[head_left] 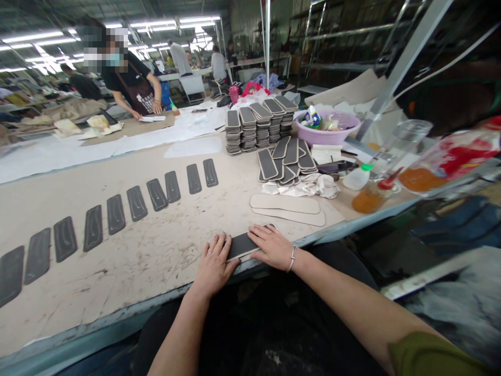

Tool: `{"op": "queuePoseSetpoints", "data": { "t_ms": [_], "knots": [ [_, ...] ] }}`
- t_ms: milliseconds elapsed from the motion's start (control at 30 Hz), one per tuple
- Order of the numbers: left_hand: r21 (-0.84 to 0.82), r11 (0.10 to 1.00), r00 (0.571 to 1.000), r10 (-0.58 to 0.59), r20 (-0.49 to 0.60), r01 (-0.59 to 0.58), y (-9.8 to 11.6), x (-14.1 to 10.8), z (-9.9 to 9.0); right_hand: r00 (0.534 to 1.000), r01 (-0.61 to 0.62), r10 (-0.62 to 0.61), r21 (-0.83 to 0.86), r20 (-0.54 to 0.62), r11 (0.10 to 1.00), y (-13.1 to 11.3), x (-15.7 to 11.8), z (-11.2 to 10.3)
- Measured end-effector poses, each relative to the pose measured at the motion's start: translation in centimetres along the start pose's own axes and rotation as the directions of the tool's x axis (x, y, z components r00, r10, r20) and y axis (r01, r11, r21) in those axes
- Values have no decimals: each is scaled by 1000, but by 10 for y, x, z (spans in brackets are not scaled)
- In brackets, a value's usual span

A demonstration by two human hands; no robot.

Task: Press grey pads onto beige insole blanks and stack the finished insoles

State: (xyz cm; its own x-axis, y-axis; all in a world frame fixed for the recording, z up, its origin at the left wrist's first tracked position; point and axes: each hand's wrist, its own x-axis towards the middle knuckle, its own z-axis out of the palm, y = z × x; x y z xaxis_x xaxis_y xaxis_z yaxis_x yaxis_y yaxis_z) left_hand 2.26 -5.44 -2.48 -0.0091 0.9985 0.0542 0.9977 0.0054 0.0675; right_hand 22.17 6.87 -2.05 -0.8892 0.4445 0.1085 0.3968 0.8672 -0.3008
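A dark grey panel (240, 245) with a pale border lies flat at the table's near edge. On its left end rests my left hand (215, 261), palm down with fingers spread. My right hand (272, 245) lies flat across its right part, fingers extended, a bracelet at the wrist. Both hands hide parts of the panel. Just beyond them are two pale beige strips (287, 209), one overlapping the other. To the left, a slanting row of several glossy dark pieces (116, 214) runs across the table.
Behind stand stacked panels (256, 125) and a loose pile (289, 156), with crumpled white cloth (319, 185) beside it. At the right are a purple basin (329, 136) and an orange glue bottle (370, 200). Across the table stands a person (131, 83) with hands on papers.
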Motion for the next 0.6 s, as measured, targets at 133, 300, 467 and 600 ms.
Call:
{"op": "queuePoseSetpoints", "data": {
  "t_ms": [133,300,467,600],
  "knots": [
    [-60,998,1000,-14,8,14,-2,1,-1,992,-99,98,-4,-85,995,13,2,-6],
    [-81,996,999,-34,-4,33,-4,3,1,991,-110,110,9,-76,994,15,4,-13],
    [-80,993,992,-90,-83,84,-6,3,5,992,-110,111,13,-60,994,11,2,-16],
    [-146,976,970,-186,-158,164,-8,3,5,992,-111,113,30,-57,993,10,0,-15]
  ]
}}
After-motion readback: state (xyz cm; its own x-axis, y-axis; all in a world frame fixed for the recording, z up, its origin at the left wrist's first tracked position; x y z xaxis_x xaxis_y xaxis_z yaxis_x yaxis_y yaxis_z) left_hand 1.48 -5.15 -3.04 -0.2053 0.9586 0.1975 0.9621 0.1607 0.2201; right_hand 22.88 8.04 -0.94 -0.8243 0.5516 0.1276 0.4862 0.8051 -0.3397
